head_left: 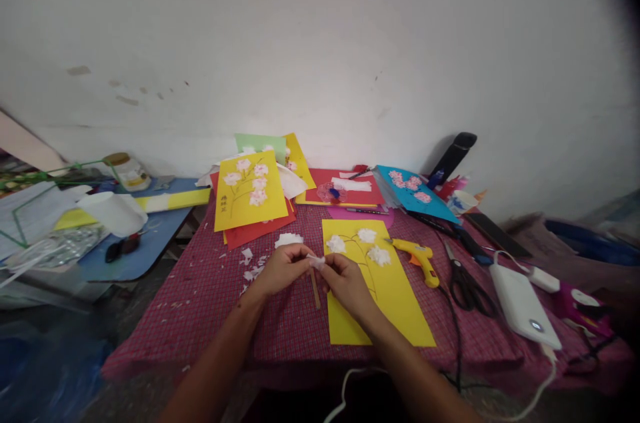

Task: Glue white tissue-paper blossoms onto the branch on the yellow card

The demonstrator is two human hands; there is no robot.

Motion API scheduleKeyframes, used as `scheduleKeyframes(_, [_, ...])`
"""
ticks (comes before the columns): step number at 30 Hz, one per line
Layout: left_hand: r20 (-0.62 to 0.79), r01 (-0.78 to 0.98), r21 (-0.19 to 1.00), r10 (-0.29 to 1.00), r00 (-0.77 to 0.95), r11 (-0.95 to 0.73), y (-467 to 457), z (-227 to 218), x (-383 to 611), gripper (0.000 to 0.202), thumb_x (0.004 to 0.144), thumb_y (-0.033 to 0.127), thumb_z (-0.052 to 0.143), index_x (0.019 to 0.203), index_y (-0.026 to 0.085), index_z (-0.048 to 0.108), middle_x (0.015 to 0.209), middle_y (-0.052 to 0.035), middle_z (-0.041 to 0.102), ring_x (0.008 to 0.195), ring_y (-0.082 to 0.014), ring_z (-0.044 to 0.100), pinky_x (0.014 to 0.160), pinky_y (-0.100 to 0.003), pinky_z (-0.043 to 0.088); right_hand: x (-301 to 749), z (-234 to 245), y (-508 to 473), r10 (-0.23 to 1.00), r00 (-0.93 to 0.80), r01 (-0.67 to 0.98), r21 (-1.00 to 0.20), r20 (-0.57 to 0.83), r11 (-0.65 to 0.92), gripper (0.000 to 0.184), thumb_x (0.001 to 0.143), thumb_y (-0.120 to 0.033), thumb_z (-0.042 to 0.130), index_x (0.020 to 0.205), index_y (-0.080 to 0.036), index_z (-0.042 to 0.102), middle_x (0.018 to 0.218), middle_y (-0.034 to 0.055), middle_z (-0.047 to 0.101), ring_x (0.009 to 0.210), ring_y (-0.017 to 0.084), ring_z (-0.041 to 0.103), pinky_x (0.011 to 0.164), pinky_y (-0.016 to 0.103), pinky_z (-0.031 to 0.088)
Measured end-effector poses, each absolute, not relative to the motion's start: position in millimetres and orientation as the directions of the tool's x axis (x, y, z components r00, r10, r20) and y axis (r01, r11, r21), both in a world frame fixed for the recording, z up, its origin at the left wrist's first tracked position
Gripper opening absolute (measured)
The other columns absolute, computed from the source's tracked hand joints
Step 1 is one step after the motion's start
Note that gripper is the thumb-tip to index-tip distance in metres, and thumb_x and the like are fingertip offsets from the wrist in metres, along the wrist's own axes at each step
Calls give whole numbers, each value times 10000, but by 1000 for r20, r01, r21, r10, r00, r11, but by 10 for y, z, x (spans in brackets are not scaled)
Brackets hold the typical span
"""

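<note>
Between the fingertips of both hands is a small piece of white tissue paper [316,261]. My left hand [286,268] pinches it from the left, and my right hand [345,279] pinches it from the right. A thin wooden stick [315,289] points down below the fingers; whether a hand also grips it is hidden. Under my right wrist lies a yellow sheet [395,306] with a drawn branch and white paper blossoms [367,235]. White paper scraps [254,272] are scattered left of my left hand, near a small stack of white paper [289,239].
A yellow glue gun [417,256], black-handled scissors [467,286] and a white power bank [525,306] lie to the right, with cables. Finished flower cards [250,189] are piled at back left; a blue card [417,195] leans at back right. A blue table [155,243] adjoins on the left.
</note>
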State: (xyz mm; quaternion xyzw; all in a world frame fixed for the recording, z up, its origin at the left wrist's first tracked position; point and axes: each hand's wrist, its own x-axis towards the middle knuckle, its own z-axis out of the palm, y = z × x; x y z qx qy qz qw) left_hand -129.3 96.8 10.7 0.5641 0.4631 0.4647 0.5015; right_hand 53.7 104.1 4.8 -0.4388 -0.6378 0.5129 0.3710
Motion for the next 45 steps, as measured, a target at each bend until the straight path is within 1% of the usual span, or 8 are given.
scheduleKeyframes(6, [80, -114, 988, 972, -220, -107, 1072, 58, -1412, 192, 768, 339, 721, 816, 162, 664, 655, 13, 636, 566, -109, 552, 565, -224, 430, 500, 157, 947, 899, -437, 761, -521, 27, 385, 145, 886, -313, 568, 872, -192, 648, 809, 82, 714, 748, 230, 666, 655, 303, 432])
scheduleKeyframes(14, [41, -142, 987, 977, -207, -71, 1116, -19, -1425, 241, 734, 371, 747, 817, 161, 663, 672, 10, 660, 567, -116, 582, 562, -229, 459, 202, 179, 909, 893, -442, 884, -212, -83, 417, 231, 839, -149, 544, 1052, -113, 628, 942, 183, 718, 815, 296, 712, 661, 339, 473])
scheduleKeyframes(21, [15, -137, 990, 981, -195, -42, 1146, -73, -1443, 252, 729, 381, 753, 774, 157, 648, 656, 9, 653, 566, -119, 597, 566, -230, 463, 385, 273, 935, 885, -465, 860, -259, -40, 440, 301, 820, -155, 541, 1105, -155, 639, 943, 143, 725, 847, 272, 699, 707, 327, 460])
scheduleKeyframes(26, [20, -150, 987, 976, -218, -54, 1168, -107, -1464, 240, 734, 363, 752, 771, 155, 637, 654, 13, 645, 565, -112, 594, 558, -224, 452, 732, 252, 809, 832, -552, 717, -480, 53, 506, 213, 840, -135, 502, 867, -191, 706, 884, 80, 712, 873, 210, 660, 782, 293, 445])
scheduleKeyframes(29, [40, -144, 987, 978, -207, -71, 1177, -110, -1475, 228, 732, 344, 756, 756, 151, 638, 640, 14, 639, 558, -107, 583, 559, -224, 443, 980, 150, 717, 806, -566, 569, -625, 174, 534, 275, 831, -96, 486, 961, -193, 709, 888, 58, 687, 855, 186, 639, 778, 277, 460])
scheduleKeyframes(33, [65, -126, 987, 972, -227, -95, 1173, -80, -1435, 228, 726, 330, 760, 724, 151, 618, 618, 21, 629, 539, -97, 569, 549, -216, 429, 1327, 2, 702, 826, -427, 456, -701, 368, 548, 393, 777, -57, 511, 1130, -177, 637, 889, 46, 620, 771, 171, 601, 724, 281, 490])
scheduleKeyframes(38, [70, -100, 991, 978, -199, -91, 1009, -35, -1031, 208, 728, 315, 751, 744, 142, 635, 634, 2, 654, 540, -108, 587, 550, -223, 450, 1537, -70, 795, 777, -147, 395, -684, 612, 613, 164, 892, -172, 548, 1021, -207, 644, 882, 52, 647, 788, 196, 622, 739, 332, 511])
scheduleKeyframes(45, [-30, -187, 982, 991, -130, 6, 762, -168, -512, 246, 708, 350, 749, 760, 152, 611, 651, -2, 649, 575, -136, 625, 533, -234, 477, 1424, -276, 773, 837, 98, 68, -843, 539, 534, 177, 952, -300, 564, 1069, -199, 652, 818, 32, 672, 616, 154, 628, 632, 318, 545])
